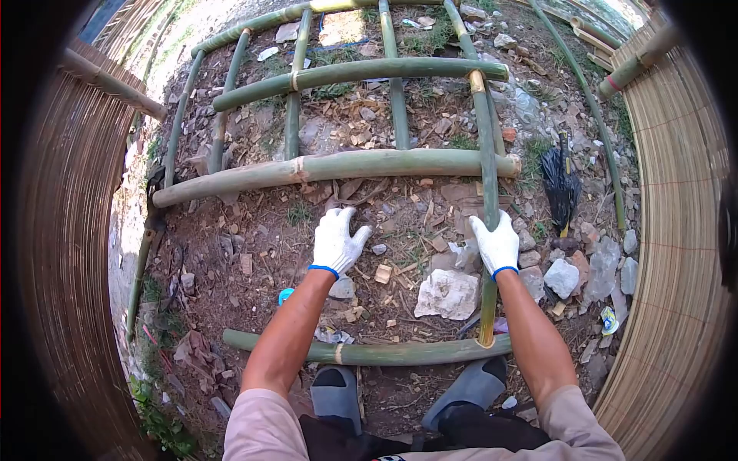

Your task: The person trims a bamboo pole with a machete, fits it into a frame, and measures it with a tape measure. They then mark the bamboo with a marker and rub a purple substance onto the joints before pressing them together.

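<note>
White gloves with blue cuffs cover both of my hands. My right hand [498,244] is closed around a slim green bamboo pole [489,165], thumb on its left side. This pole runs from the far part of a bamboo frame down to a near bamboo crosspiece [415,354] by my feet, where its end meets a pale notch. My left hand [336,240] holds nothing, thumb and fingers apart, above the ground just short of a thick bamboo crosspiece [369,164]. Farther off lies another green crosspiece [361,74] over several lengthwise poles.
Woven reed screens stand at left [73,223] and right [669,207]. A white rock [447,294], other stones and wood chips litter the ground. A tool with black plastic [562,184] lies at right. My grey slippers [336,396] are behind the near crosspiece.
</note>
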The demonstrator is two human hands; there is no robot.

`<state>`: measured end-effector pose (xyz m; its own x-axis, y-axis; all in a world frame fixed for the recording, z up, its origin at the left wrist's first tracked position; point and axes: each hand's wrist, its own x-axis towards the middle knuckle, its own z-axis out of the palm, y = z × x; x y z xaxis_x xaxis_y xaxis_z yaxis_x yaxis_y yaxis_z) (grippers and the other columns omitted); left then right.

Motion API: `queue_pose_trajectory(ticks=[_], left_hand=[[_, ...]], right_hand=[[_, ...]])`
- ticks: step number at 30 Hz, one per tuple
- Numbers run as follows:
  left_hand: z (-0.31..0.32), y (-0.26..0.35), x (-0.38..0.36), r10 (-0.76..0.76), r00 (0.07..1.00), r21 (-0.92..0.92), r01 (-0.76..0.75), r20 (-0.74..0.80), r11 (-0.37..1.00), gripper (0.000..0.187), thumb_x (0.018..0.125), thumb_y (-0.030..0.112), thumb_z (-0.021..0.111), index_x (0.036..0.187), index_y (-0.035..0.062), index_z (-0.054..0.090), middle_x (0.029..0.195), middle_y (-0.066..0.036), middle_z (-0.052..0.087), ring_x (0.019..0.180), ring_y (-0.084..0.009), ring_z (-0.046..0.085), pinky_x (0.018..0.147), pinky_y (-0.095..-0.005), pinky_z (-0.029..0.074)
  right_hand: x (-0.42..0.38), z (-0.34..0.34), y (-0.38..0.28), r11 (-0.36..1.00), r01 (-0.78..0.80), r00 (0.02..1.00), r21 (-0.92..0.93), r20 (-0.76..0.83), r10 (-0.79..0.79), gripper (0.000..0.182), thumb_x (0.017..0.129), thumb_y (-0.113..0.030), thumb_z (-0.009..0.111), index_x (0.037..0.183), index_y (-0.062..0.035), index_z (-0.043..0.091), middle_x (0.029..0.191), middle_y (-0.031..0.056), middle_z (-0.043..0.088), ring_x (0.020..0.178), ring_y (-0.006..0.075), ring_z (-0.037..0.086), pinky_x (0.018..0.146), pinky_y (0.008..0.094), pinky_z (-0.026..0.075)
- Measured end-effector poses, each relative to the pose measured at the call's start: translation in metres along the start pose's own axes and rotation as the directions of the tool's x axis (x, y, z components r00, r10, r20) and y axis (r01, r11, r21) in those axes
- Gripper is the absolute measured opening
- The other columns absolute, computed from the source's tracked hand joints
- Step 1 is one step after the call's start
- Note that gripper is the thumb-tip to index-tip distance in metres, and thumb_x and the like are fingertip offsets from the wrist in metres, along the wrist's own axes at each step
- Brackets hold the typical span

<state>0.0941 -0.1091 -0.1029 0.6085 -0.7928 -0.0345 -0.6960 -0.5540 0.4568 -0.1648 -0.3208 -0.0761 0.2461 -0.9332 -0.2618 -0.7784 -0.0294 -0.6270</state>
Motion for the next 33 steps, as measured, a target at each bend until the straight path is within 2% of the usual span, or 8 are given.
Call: queue_pose_trajectory(ticks=[2, 5, 11, 17, 20, 23, 32, 33], left_hand=[[-0.008, -0.005, -0.016, 0.104, 0.991, -0.049, -0.101, 0.081, 0.994, 0.04, 0.088, 0.037, 0.078, 0.113, 0.0065, 0.07, 0.099, -0.019, 0.068, 0.096, -0.0407, 0.065, 0.084, -0.0513, 0.053], [-0.04, -0.002, -0.054, 0.145, 0.925, -0.089, -0.121, 0.351, 0.989, 0.039, 0.089, 0.045, 0.075, 0.1, 0.0074, 0.074, 0.096, -0.019, 0.069, 0.094, -0.0383, 0.066, 0.084, -0.0489, 0.053], [-0.065, 0.005, -0.158, 0.165, 0.738, -0.036, -0.187, 0.655, 0.982, 0.068, 0.078, 0.061, 0.079, 0.117, 0.0055, 0.072, 0.111, -0.019, 0.068, 0.108, -0.037, 0.065, 0.092, -0.0482, 0.052], [-0.052, 0.015, -0.208, 0.123, 0.776, 0.0, -0.157, 0.618, 0.988, 0.082, 0.073, 0.06, 0.083, 0.133, 0.0073, 0.063, 0.121, -0.017, 0.065, 0.112, -0.0361, 0.063, 0.095, -0.0504, 0.05], [-0.051, 0.013, -0.216, 0.131, 0.813, -0.038, -0.133, 0.567, 0.99, 0.083, 0.072, 0.052, 0.086, 0.136, 0.0061, 0.06, 0.12, -0.018, 0.066, 0.111, -0.0375, 0.063, 0.094, -0.0494, 0.05], [-0.056, 0.019, -0.217, 0.103, 0.806, -0.017, -0.114, 0.584, 0.993, 0.084, 0.071, 0.045, 0.089, 0.137, 0.0039, 0.057, 0.118, -0.021, 0.066, 0.108, -0.0399, 0.062, 0.096, -0.0505, 0.049], [-0.049, 0.018, -0.227, 0.106, 0.826, 0.032, -0.149, 0.554, 0.988, 0.084, 0.071, 0.038, 0.09, 0.141, 0.0054, 0.056, 0.121, -0.019, 0.066, 0.114, -0.0391, 0.062, 0.1, -0.0501, 0.048], [-0.049, 0.021, -0.229, 0.101, 0.829, 0.061, -0.16, 0.55, 0.985, 0.085, 0.07, 0.037, 0.09, 0.141, 0.0054, 0.055, 0.122, -0.019, 0.066, 0.114, -0.039, 0.062, 0.1, -0.0499, 0.048]], right_hand=[[-0.009, 0.001, 0.004, 0.999, 0.039, 0.999, -0.015, -0.023, -0.039, 0.062, 0.089, -0.045, 0.076, 0.134, -0.0064, 0.059, 0.116, 0.0243, 0.072, 0.109, 0.0426, 0.069, 0.095, 0.0472, 0.054], [-0.012, 0.003, 0.013, 0.995, 0.093, 0.994, -0.02, -0.059, -0.094, 0.061, 0.091, -0.045, 0.074, 0.136, -0.008, 0.058, 0.114, 0.0236, 0.073, 0.107, 0.0428, 0.07, 0.093, 0.0472, 0.054], [-0.014, 0.002, 0.009, 0.996, 0.093, 0.994, 0.001, -0.051, -0.092, 0.057, 0.094, -0.046, 0.071, 0.135, -0.009, 0.059, 0.113, 0.0228, 0.073, 0.105, 0.0424, 0.07, 0.092, 0.0469, 0.055], [-0.024, 0.003, 0.026, 0.99, 0.12, 0.988, -0.077, -0.085, -0.127, 0.068, 0.097, -0.049, 0.066, 0.143, -0.0009, 0.052, 0.12, 0.029, 0.069, 0.112, 0.0463, 0.066, 0.096, 0.0495, 0.052], [-0.032, -0.009, 0.036, 0.989, 0.149, 0.989, 0.015, 0.012, -0.149, 0.061, 0.103, -0.048, 0.057, 0.141, -0.0002, 0.055, 0.124, 0.0305, 0.067, 0.117, 0.0464, 0.063, 0.101, 0.0488, 0.05], [-0.043, -0.035, 0.053, 0.983, 0.184, 0.983, 0.025, -0.029, -0.183, 0.049, 0.107, -0.041, 0.051, 0.135, -0.0024, 0.062, 0.126, 0.0239, 0.069, 0.119, 0.042, 0.064, 0.101, 0.046, 0.05], [-0.119, -0.097, 0.131, 0.954, 0.296, 0.955, -0.037, -0.024, -0.297, 0.036, 0.094, -0.027, 0.075, 0.116, 0.0001, 0.072, 0.104, 0.0186, 0.072, 0.096, 0.0341, 0.07, 0.086, 0.0419, 0.056], [-0.127, -0.096, 0.142, 0.91, 0.399, 0.912, -0.114, -0.05, -0.406, 0.035, 0.092, -0.026, 0.076, 0.116, -0.0009, 0.072, 0.101, 0.0175, 0.072, 0.095, 0.0349, 0.069, 0.086, 0.043, 0.054]])
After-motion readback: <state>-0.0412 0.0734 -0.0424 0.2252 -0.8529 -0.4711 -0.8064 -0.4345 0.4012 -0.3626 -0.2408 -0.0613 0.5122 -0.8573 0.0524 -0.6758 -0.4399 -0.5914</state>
